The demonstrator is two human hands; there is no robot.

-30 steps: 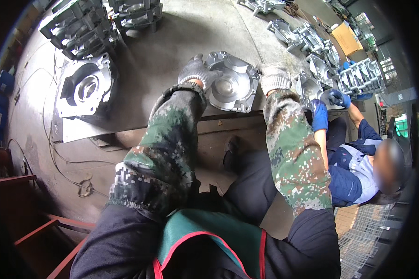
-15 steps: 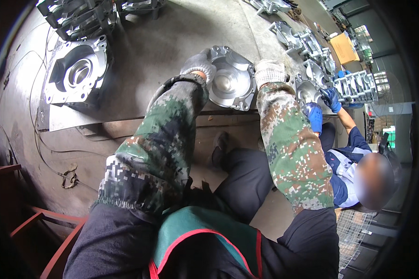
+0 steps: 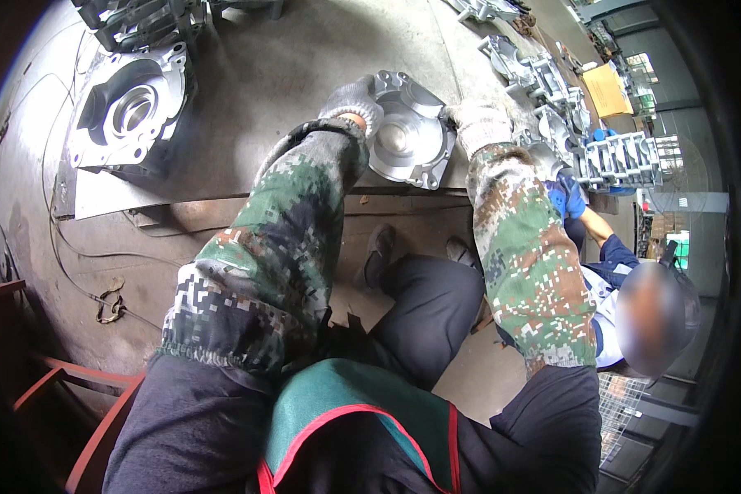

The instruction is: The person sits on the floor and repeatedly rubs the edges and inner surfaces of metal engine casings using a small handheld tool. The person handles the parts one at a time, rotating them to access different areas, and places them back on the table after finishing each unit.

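A silver metal housing casting [image 3: 405,136] with a round bowl-like hollow lies on the table, close to its near edge. My left hand [image 3: 352,107], in a grey knit glove, grips the casting by its upper left side. At the casting's right edge is my right hand [image 3: 481,125], in a white knit glove with closed fingers. Something small and dark shows between this glove and the casting's rim; its kind cannot be made out. Camouflage sleeve covers hide part of both wrists.
A larger casting [image 3: 132,115] stands at the left beside stacked castings [image 3: 136,20]. More castings [image 3: 535,74] line the right side, near an orange-yellow sheet [image 3: 607,90]. A co-worker with blue gloves [image 3: 566,198] sits close by my right arm. A cable [image 3: 99,265] hangs below the left table edge.
My right hand has turned, and the dark piece now shows on its casting side. The casting has turned slightly under my left hand. The co-worker's gloved hands have come closer together.
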